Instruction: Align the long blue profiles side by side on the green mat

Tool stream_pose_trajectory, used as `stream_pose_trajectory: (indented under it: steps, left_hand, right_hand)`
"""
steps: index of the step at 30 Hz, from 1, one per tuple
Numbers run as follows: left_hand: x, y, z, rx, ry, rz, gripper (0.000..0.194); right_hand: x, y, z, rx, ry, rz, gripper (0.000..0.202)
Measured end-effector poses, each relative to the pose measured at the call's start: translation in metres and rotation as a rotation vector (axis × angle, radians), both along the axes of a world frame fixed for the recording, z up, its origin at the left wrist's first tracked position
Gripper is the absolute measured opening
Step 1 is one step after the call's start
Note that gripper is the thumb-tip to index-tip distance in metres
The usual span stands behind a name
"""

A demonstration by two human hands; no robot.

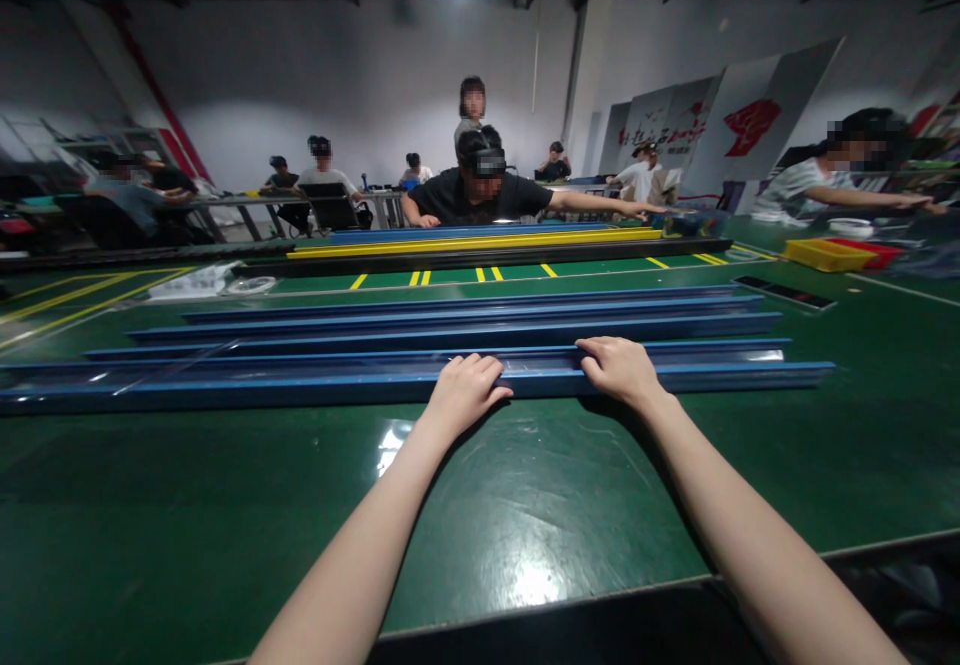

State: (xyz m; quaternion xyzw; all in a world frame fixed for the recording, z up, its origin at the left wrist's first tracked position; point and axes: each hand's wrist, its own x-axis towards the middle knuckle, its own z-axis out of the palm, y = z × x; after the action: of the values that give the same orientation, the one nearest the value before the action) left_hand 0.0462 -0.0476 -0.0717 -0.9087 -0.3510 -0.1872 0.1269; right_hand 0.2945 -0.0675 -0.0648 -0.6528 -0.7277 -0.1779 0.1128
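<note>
The nearest blue channel (300,388), a long trough-like strip with raised sides, lies left to right across the green table (480,505). My left hand (469,393) grips its near wall close to the middle, fingers over the top and thumb in front. To the right, my right hand (619,365) holds the same channel, its fingers reaching over the wall; their tips are partly hidden. Clear film or tape (180,370) crosses the channel's left part. Just behind lie several more blue channels (525,327), roughly parallel to it.
Farther back are a yellow strip (480,243) and a black strip (480,259). A co-worker (480,190) leans over them, one arm stretched right. A dark flat device (784,292) and a yellow tray (825,255) sit at right, a white plastic bag (191,281) at left.
</note>
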Motion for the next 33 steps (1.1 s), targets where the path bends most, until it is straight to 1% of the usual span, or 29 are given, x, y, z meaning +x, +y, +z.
stream_pose_trajectory:
  steps: [10, 33]
  left_hand:
    - [0.0005, 0.0005, -0.002, -0.009, 0.001, 0.013, 0.028]
    - [0.0016, -0.0003, -0.0016, -0.039, -0.005, 0.02, 0.03]
  right_hand:
    - [0.0033, 0.0003, -0.0009, -0.019, -0.014, 0.017, 0.042]
    - [0.0018, 0.0003, -0.0002, -0.04, -0.012, 0.0, 0.041]
